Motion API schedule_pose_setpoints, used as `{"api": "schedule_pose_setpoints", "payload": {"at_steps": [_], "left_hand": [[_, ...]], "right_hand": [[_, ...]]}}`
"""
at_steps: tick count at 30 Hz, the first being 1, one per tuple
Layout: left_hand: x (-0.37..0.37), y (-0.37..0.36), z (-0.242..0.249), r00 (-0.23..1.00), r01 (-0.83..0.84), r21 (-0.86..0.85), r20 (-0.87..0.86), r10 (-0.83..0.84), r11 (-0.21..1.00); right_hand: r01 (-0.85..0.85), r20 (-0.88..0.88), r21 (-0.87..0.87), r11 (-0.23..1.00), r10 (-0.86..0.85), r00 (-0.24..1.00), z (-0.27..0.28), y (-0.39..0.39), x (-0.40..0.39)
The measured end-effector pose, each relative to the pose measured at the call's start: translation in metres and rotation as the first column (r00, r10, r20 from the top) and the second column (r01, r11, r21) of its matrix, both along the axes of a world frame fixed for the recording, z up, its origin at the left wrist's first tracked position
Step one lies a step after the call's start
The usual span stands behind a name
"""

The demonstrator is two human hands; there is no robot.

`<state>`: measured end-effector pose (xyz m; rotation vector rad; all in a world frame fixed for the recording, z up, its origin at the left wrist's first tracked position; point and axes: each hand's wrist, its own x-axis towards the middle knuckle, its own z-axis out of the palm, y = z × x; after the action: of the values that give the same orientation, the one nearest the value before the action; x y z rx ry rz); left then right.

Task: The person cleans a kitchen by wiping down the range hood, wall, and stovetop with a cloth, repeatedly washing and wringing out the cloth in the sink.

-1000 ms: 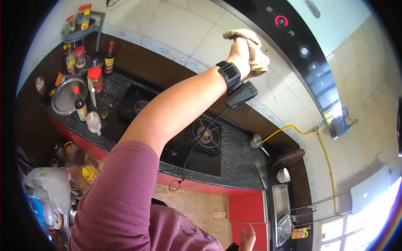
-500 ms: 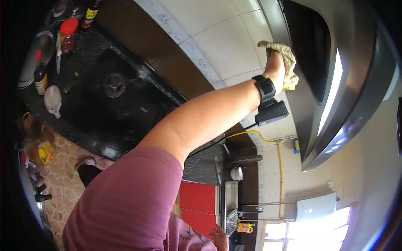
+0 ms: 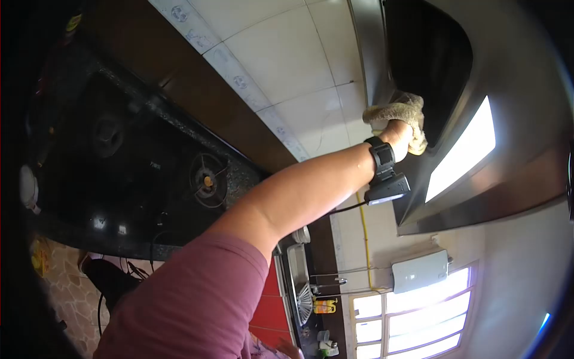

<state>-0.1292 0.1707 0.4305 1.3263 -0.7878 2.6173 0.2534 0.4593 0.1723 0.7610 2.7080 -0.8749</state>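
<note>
My left hand [image 3: 399, 133] is raised to the metal range hood [image 3: 421, 185], its fingers wrapped in or around a beige knitted cloth [image 3: 396, 110]. The cloth lies against the hood's underside, near the dark panel [image 3: 433, 66] and the lit lamp strip [image 3: 466, 152]. A black band with a small box [image 3: 388, 190] and cable sits on that wrist. At the bottom edge, my right hand [image 3: 289, 348] shows only in part, fingers loosely stretched with nothing seen in them. Below the raised arm is the black stove top [image 3: 131, 173] with a burner [image 3: 207, 181].
A sink [image 3: 297, 263] and red cabinet doors [image 3: 269, 320] lie beyond my arm. A yellow pipe [image 3: 365, 239] runs along the tiled wall to a white wall-mounted box [image 3: 420, 271] above the window [image 3: 412, 311]. A pale container [image 3: 28, 188] stands at the counter's left edge.
The view has swung along the counter, bringing a burner and more of the window into sight. My left hand and cloth have shifted along the hood's underside. The bottles have mostly left view.
</note>
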Motion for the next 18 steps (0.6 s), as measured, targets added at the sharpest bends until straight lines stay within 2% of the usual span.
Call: {"api": "schedule_pose_setpoints", "payload": {"at_steps": [1,3,4,5,7,8,11,16,18], "left_hand": [[-0.002,0.0,0.007,0.999,-0.021,-0.047,-0.051,0.019,0.999],[0.003,-0.002,0.025,0.994,0.022,-0.052,0.104,-0.016,0.998],[-0.01,-0.002,0.023,0.991,0.029,-0.016,-0.127,-0.03,0.999],[-0.006,0.005,0.031,0.996,-0.092,-0.169,-0.033,0.088,0.981],[0.016,-0.003,0.034,0.99,-0.104,-0.236,0.067,0.123,0.966],[0.025,-0.008,0.032,0.991,-0.113,-0.272,0.032,0.127,0.956],[0.015,-0.001,0.029,0.986,-0.165,-0.248,-0.028,0.163,0.955],[0.02,-0.003,0.025,0.984,-0.171,-0.233,0.01,0.178,0.957],[0.024,-0.011,0.023,0.989,-0.094,-0.182,0.097,0.113,0.979]], "right_hand": [[0.007,0.003,-0.004,1.0,-0.007,1.0,-0.002,-0.002,-0.002],[0.017,0.01,-0.01,1.0,-0.017,1.0,-0.005,-0.006,-0.007],[0.022,0.014,-0.013,1.0,-0.022,1.0,-0.005,-0.008,-0.008],[0.025,0.016,-0.014,1.0,-0.025,1.0,-0.005,-0.011,-0.01],[0.032,0.019,-0.017,0.999,-0.032,0.999,-0.005,-0.014,-0.013],[0.034,0.018,-0.019,0.999,-0.034,0.999,-0.005,-0.016,-0.014],[0.041,0.019,-0.019,0.999,-0.041,0.999,-0.005,-0.02,-0.017],[0.048,0.022,-0.033,0.998,-0.048,0.999,-0.006,-0.023,-0.021],[0.049,0.024,-0.037,0.998,-0.048,0.999,-0.006,-0.022,-0.021]]}}
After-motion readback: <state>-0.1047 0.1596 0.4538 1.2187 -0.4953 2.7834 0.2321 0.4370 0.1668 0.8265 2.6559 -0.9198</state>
